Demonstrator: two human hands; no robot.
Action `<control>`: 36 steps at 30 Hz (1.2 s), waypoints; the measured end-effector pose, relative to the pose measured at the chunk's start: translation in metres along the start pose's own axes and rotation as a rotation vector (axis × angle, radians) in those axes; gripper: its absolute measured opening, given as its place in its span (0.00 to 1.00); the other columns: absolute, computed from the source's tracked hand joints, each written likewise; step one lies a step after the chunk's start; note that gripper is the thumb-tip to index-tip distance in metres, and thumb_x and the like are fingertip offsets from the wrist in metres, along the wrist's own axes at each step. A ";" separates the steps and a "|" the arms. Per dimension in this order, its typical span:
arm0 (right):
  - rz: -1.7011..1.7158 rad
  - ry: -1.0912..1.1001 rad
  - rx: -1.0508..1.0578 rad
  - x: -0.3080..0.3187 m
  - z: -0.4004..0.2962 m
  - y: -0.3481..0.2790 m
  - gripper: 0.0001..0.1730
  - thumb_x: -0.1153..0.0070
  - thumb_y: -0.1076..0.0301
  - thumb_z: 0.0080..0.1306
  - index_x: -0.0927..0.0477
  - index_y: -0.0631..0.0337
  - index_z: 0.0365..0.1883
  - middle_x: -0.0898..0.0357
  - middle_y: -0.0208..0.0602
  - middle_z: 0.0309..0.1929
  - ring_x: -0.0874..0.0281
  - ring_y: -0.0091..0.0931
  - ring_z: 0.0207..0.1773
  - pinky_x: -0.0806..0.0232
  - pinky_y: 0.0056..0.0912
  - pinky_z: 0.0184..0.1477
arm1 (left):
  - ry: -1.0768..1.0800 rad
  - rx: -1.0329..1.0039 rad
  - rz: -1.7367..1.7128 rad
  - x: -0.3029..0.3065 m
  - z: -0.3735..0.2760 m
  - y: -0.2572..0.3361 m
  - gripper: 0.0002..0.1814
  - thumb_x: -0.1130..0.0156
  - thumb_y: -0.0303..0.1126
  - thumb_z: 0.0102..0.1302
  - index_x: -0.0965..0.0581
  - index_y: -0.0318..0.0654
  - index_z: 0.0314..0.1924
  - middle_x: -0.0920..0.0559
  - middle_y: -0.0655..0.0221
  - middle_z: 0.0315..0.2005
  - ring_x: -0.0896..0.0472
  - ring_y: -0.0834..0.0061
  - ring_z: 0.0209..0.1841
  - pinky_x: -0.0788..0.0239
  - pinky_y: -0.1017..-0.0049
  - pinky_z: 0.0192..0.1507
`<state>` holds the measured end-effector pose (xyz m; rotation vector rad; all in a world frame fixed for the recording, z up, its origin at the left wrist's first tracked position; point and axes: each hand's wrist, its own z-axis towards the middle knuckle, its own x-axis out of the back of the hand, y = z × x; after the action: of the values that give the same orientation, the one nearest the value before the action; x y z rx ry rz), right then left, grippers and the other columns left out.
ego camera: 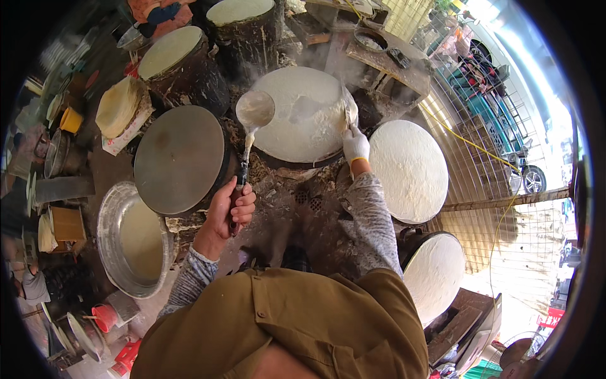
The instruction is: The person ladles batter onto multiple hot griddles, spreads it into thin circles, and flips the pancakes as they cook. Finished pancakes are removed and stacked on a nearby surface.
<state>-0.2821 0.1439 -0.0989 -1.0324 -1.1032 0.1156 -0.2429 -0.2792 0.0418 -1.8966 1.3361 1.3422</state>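
My bare left hand grips the dark handle of a metal ladle, whose batter-smeared bowl hangs over the left edge of the round griddle ahead of me. White batter covers that griddle, with a thinner greyish patch near its middle. At its right edge, my right hand in a white knit glove holds a batter-coated, flat scraper-like tool; the glove hides its lower end. Left of the ladle handle is a bare grey griddle. A metal basin of pale batter stands beside my left forearm.
More batter-covered griddles stand close on the right, lower right and far left. A stack of thin pale sheets lies at left. Wire mesh bounds the right side. Another person's sleeve shows at far left. Steam rises behind the middle griddle.
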 end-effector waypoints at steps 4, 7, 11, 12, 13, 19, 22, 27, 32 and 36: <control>0.171 0.081 -0.011 0.026 -0.032 -0.007 0.23 0.49 0.56 0.77 0.17 0.57 0.64 0.12 0.54 0.50 0.12 0.43 0.50 0.24 0.40 0.54 | 0.009 -0.038 0.044 0.009 -0.015 0.007 0.22 0.57 0.53 0.84 0.32 0.42 0.39 0.37 0.79 0.23 0.40 0.87 0.17 0.45 0.83 0.17; 0.349 -0.014 -0.338 0.014 -0.075 -0.029 0.24 0.48 0.57 0.77 0.18 0.62 0.64 0.13 0.53 0.54 0.13 0.39 0.57 0.26 0.35 0.59 | 0.041 -0.050 0.035 0.015 -0.023 0.010 0.22 0.57 0.53 0.84 0.32 0.42 0.39 0.37 0.78 0.23 0.40 0.87 0.17 0.45 0.83 0.17; 0.396 -0.224 0.001 -0.002 -0.106 -0.046 0.25 0.46 0.57 0.76 0.19 0.62 0.65 0.15 0.52 0.60 0.18 0.37 0.65 0.31 0.32 0.67 | 0.015 0.009 -0.012 0.018 -0.019 0.011 0.23 0.57 0.53 0.84 0.32 0.42 0.39 0.37 0.78 0.23 0.40 0.87 0.17 0.44 0.83 0.17; 0.408 -0.225 0.028 -0.005 -0.109 -0.048 0.24 0.46 0.57 0.77 0.19 0.61 0.65 0.16 0.52 0.61 0.19 0.36 0.67 0.31 0.32 0.67 | 0.000 0.034 -0.034 0.018 -0.019 0.012 0.23 0.57 0.53 0.84 0.32 0.42 0.39 0.37 0.78 0.23 0.40 0.87 0.17 0.44 0.83 0.17; 0.399 -0.127 0.048 -0.005 -0.109 -0.046 0.24 0.47 0.58 0.77 0.18 0.62 0.64 0.15 0.52 0.60 0.18 0.35 0.65 0.31 0.32 0.67 | 0.004 0.025 0.003 0.018 -0.020 0.013 0.23 0.57 0.53 0.84 0.32 0.42 0.39 0.37 0.78 0.23 0.40 0.87 0.17 0.44 0.83 0.17; 0.427 -0.031 -0.364 -0.006 -0.106 -0.029 0.23 0.46 0.59 0.76 0.17 0.63 0.62 0.13 0.48 0.58 0.17 0.33 0.63 0.30 0.32 0.65 | 0.018 0.010 0.041 0.020 -0.035 0.019 0.23 0.57 0.53 0.84 0.32 0.41 0.39 0.37 0.78 0.23 0.40 0.87 0.17 0.44 0.83 0.18; 0.363 -0.170 0.011 -0.011 -0.109 -0.033 0.24 0.46 0.56 0.75 0.17 0.60 0.63 0.12 0.49 0.55 0.14 0.33 0.59 0.29 0.32 0.63 | 0.011 0.065 -0.001 0.023 -0.033 0.021 0.23 0.57 0.53 0.84 0.32 0.42 0.39 0.37 0.78 0.23 0.40 0.87 0.17 0.44 0.83 0.18; 0.539 0.176 -0.372 -0.014 -0.145 -0.052 0.22 0.46 0.59 0.77 0.17 0.62 0.63 0.12 0.44 0.58 0.15 0.28 0.59 0.29 0.29 0.62 | -0.026 0.065 0.021 0.031 -0.044 0.030 0.23 0.58 0.53 0.85 0.31 0.42 0.39 0.37 0.78 0.23 0.39 0.87 0.18 0.44 0.83 0.18; 0.498 -0.034 -0.236 -0.032 -0.178 -0.064 0.23 0.44 0.60 0.77 0.18 0.67 0.63 0.14 0.46 0.61 0.18 0.28 0.63 0.30 0.30 0.65 | 0.034 0.087 -0.012 0.038 -0.048 0.032 0.23 0.57 0.53 0.84 0.31 0.42 0.39 0.37 0.79 0.23 0.39 0.86 0.18 0.44 0.83 0.19; 0.495 -0.062 -0.240 -0.044 -0.147 -0.070 0.23 0.44 0.58 0.78 0.17 0.68 0.61 0.12 0.44 0.56 0.17 0.27 0.56 0.28 0.30 0.60 | 0.005 0.136 -0.038 0.040 -0.033 0.030 0.23 0.57 0.53 0.84 0.30 0.42 0.39 0.36 0.79 0.23 0.38 0.86 0.19 0.43 0.83 0.19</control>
<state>-0.2177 -0.0117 -0.0864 -1.5136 -0.9106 0.4221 -0.2524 -0.3359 0.0245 -1.8264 1.3508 1.1971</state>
